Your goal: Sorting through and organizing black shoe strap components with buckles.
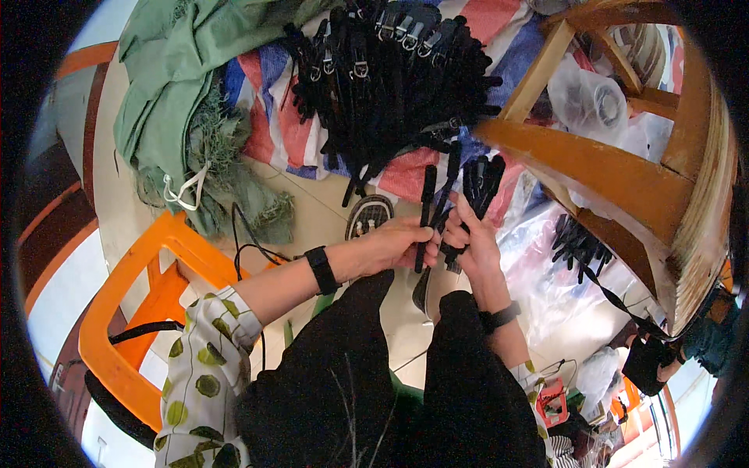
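In front of my knees, my left hand [403, 243] pinches a short black strap [428, 187] between thumb and fingers, its end pointing upward. Close beside it, my right hand [473, 240] is closed round a bundle of black straps [482, 186] that fans out above the fingers. Another strap rises between the two hands; I cannot tell which one grips it. Ahead lies a large heap of black straps [390, 117], many with silver buckles along the far side. It rests on a red, white and blue striped sheet [292, 129].
A wooden stool [593, 168] is close on the right, with clear plastic [589, 97] behind it and more black straps [581, 246] hanging below. At left stand an orange plastic stool [117, 335] and green woven sacking [160, 101]. Another person's hand [669, 370] shows at far right.
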